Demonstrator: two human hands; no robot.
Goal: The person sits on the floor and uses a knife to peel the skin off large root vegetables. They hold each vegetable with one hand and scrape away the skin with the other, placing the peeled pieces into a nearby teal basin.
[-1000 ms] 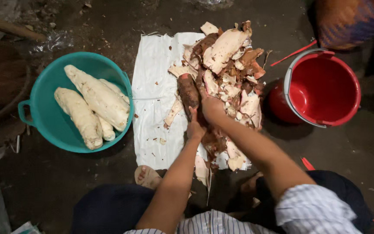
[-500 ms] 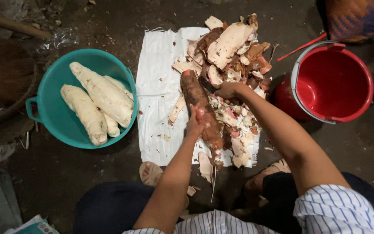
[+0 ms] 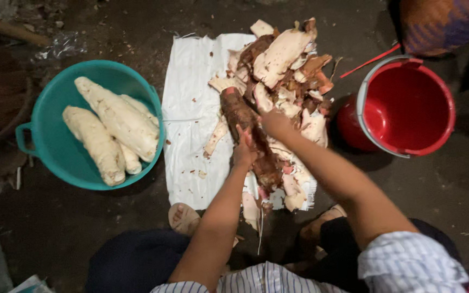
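Looking down on a dark, gritty floor (image 3: pixel 55 228), packed earth or rough concrete, littered with scraps and bits of plastic, and lit dimly. A white woven sack sheet (image 3: pixel 191 97) is lying flat on it, creased and flecked with brown crumbs. The person is squatting at its near edge, striped sleeves and dark clothing showing at the bottom, toes of a sandalled foot (image 3: pixel 183 217) peeking out just beside the sheet.

On the sheet, a long brown root (image 3: pixel 245 130), rough-skinned and tapered, is lying lengthwise, pink showing where the bark is cut. The left hand (image 3: pixel 243 153) is pressing on its middle, fingers curled over it in a hold. The right hand (image 3: pixel 273 122) is sitting against the root's upper right side, closed down, though what it is gripping I cannot tell. Behind and to the right, a heap of peelings (image 3: pixel 289 65) is piling up, curled slabs that are cream inside and brown outside, spilling down along the sheet's right edge.

To the left, well apart, a round teal plastic basin (image 3: pixel 44 146) with a loop handle is holding 3 peeled roots (image 3: pixel 115 116), pale, chalky and lumpy, lying side by side. To the right, a glossy red plastic bucket (image 3: pixel 408 108) with a grey rim is standing on the floor
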